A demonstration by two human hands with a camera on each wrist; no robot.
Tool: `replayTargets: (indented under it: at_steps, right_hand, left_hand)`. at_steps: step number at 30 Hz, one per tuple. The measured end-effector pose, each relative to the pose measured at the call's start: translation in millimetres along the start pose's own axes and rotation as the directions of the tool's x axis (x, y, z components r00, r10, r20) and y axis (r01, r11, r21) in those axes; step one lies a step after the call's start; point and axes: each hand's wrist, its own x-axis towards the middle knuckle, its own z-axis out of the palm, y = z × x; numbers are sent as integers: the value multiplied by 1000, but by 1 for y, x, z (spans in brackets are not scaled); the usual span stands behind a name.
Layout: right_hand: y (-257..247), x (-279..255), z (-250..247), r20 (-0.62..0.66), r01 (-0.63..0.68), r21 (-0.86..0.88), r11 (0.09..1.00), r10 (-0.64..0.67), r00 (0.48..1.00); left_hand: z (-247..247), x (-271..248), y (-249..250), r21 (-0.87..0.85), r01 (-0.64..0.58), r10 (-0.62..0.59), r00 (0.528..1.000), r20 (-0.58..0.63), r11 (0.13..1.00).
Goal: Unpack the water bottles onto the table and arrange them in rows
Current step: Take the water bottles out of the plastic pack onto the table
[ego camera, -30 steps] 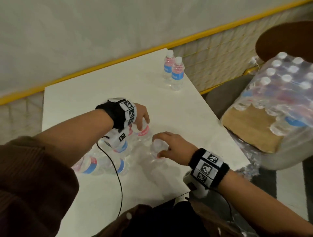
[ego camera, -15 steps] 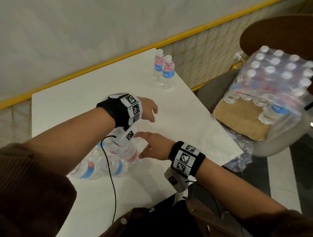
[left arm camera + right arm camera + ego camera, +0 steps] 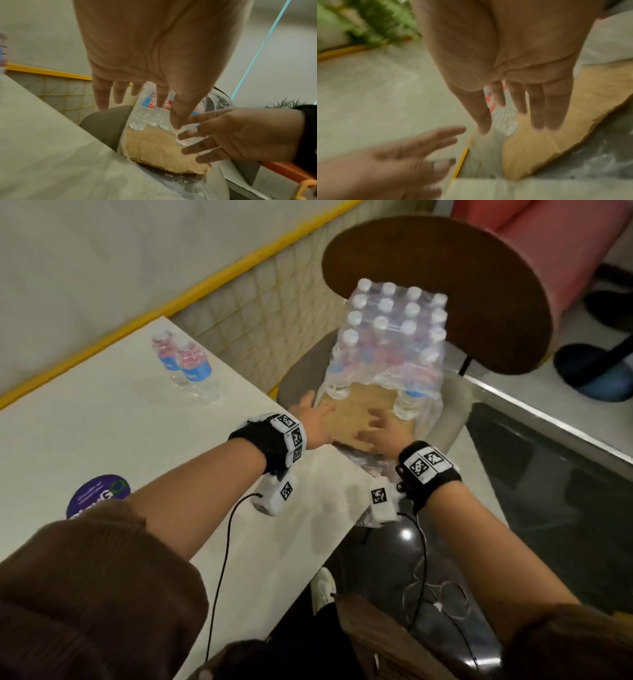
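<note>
The clear shrink-wrapped pack of small white-capped water bottles [image 3: 390,344] sits on the grey-cushioned chair with a round dark wooden back [image 3: 445,278], at about 1 o'clock in the head view, just beyond the edge of the white rectangular surface [image 3: 102,419]. The pack's film is torn open at the near side; the remaining bottles stand upright in tight rows at its far end, resting on a flat brown cardboard tray [image 3: 356,412] whose near part lies bare. One blue-labelled bottle [image 3: 409,404] stands at the front right corner of the group, at the edge of the bare cardboard. Loose crumpled film hangs over the chair's front edge at about 6 o'clock of the tray. The left hand [image 3: 313,419] reaches over the tray's left side, its grip fully open with fingers spread and straight, holding nothing. The right hand [image 3: 380,431] is over the tray's near right part, its grip likewise open, fingers extended toward the front bottles, nothing in hold; whether its fingertips touch the film cannot be told. Two upright clear bottles with blue and pink labels [image 3: 185,368] stand side by side, touching, at 11 o'clock on the surface. A round purple sticker [image 3: 99,498] lies on the surface at 8 o'clock.
</note>
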Motion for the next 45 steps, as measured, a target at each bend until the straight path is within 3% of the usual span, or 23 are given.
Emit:
replayTargets:
  at_steps: [2, 4, 9, 11, 14, 16, 18, 20, 23, 25, 29, 31, 33, 34, 36, 40, 42, 45]
  right_hand:
    - [6, 14, -24, -230, -17, 107, 994, 41, 972]
    - [7, 25, -43, -354, -33, 87, 996, 62, 933]
    - [-2, 38, -67, -176, -169, 84, 982, 182, 967]
    - [9, 44, -75, -163, -253, -66, 965, 240, 957]
    - [22, 47, -69, -197, -150, -301, 942, 92, 976]
    - [11, 44, -55, -176, -36, -143, 989, 11, 984]
    - [-1, 40, -33, -174, 95, 216, 972, -57, 983]
    - [-12, 23, -2, 38, 198, 303, 932, -219, 975]
    - [-16, 12, 23, 223, 305, 155, 939, -335, 916]
    - [-27, 20, 13, 321, 241, 75, 968, -252, 913]
    - [-58, 38, -23, 160, 91, -131, 987, -69, 985]
    - [-73, 46, -39, 53, 81, -149, 986, -74, 996]
    - [-82, 52, -46, 65, 76, -268, 960, -61, 996]
    - [-83, 53, -46, 96, 68, -340, 938, -37, 995]
    - [-79, 49, -45, 32, 61, -460, 886, -52, 998]
    - [-73, 34, -39, 93, 171, -719, 674, -151, 984]
    - [-73, 43, -40, 84, 134, -782, 608, -110, 990]
    - [-78, 46, -32, 58, 48, -592, 804, -18, 998]
  left_hand:
    - [1, 16, 10, -25, -15, 13, 999, -52, 1000]
    - [1, 26, 15, -64, 9, -13, 998, -64, 998]
    - [1, 33, 16, -134, 48, -50, 999, -13, 990]
    - [0, 34, 14, -151, 47, -49, 999, -7, 987]
    - [-1, 35, 10, -190, 35, -43, 998, -35, 981]
    - [-2, 38, 9, -270, 26, -44, 997, -62, 963]
    - [-4, 39, 12, -354, 23, -53, 996, -75, 935]
    - [-5, 39, 16, -444, 33, -71, 995, -67, 895]
    - [-7, 37, 13, -536, 87, -98, 995, 8, 840]
    - [-11, 35, 2, -617, 137, -141, 989, 44, 775]
    - [-19, 23, -19, -685, 197, -201, 977, 75, 701]
    - [-16, 12, -23, -623, 167, -170, 984, 55, 764]
    - [-8, -4, -25, -523, 120, -136, 991, 7, 844]
    - [-2, -13, -27, -497, 108, -128, 992, -6, 861]
    - [8, -32, -33, -487, 94, -114, 993, -12, 868]
    - [7, -63, -57, -476, 128, -131, 991, 29, 870]
    - [0, -76, -67, -419, 167, -159, 986, 54, 893]
    - [-10, -92, -82, -221, 196, -184, 980, 76, 955]
